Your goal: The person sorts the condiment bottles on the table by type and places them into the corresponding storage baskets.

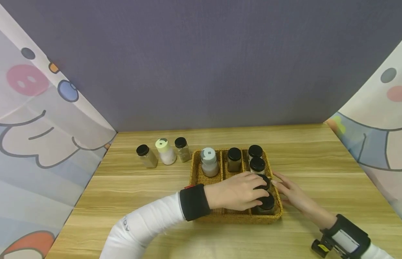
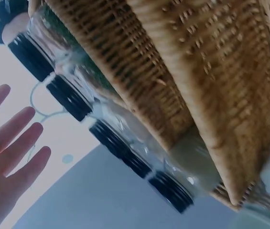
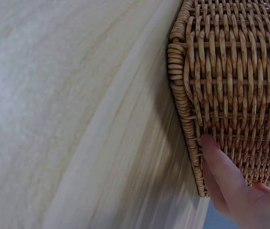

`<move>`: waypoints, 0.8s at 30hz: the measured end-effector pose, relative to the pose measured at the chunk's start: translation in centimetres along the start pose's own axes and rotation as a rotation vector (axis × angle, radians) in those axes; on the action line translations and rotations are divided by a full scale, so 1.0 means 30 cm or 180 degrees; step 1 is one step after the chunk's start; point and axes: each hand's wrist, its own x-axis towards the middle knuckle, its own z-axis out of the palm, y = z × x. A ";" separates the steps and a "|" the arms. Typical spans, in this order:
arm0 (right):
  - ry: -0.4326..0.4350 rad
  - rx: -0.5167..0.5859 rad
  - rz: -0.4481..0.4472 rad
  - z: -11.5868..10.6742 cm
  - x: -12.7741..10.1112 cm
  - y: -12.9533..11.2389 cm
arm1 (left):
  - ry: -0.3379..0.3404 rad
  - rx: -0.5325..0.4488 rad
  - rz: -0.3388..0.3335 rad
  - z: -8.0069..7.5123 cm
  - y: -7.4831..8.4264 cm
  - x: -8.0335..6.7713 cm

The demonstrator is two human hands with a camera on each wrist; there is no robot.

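Note:
A woven basket point(image 1: 236, 218) with three compartments stands on the table. Several black-lidded glass jars line its right compartment, among them a front jar point(image 1: 267, 202) and one farther back point(image 1: 257, 165). My left hand point(image 1: 237, 191) is above the front jars of that row, overlapping their lids in the head view. In the left wrist view its fingers point(image 2: 17, 126) look extended and spread, beside the black lids point(image 2: 68, 98). The right hand point(image 1: 293, 194) rests against the basket's right outer wall, fingertips point(image 3: 210, 145) touching the weave low down.
A white-capped jar point(image 1: 209, 163) stands in the left compartment, a black-lidded jar point(image 1: 234, 160) in the middle one. Left of the basket are a black-capped jar point(image 1: 147, 157), a cream-capped bottle point(image 1: 166, 153) and a clear jar point(image 1: 183, 150). A grey wall panel point(image 1: 213, 64) stands behind the table.

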 end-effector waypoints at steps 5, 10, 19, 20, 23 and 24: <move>0.0014 -0.0030 -0.0007 -0.001 0.000 0.003 | 0.0078 0.0005 -0.0178 0.001 -0.029 -0.032; 0.0058 -0.0010 0.0030 0.000 0.001 0.003 | 0.0074 -0.0080 -0.0433 0.000 -0.064 -0.067; 0.0073 -0.0073 0.0050 -0.001 -0.003 0.001 | 0.0341 -0.0326 -0.0927 0.010 -0.147 -0.152; 0.0078 -0.0072 0.0053 -0.001 -0.003 0.002 | 0.0381 -0.0335 -0.0992 0.011 -0.157 -0.162; 0.0073 -0.0087 0.0044 -0.001 -0.003 0.003 | 0.0501 -0.0268 -0.1156 0.015 -0.189 -0.193; 0.0077 -0.0084 0.0047 -0.001 -0.003 0.003 | 0.0536 -0.0232 -0.1211 0.018 -0.198 -0.203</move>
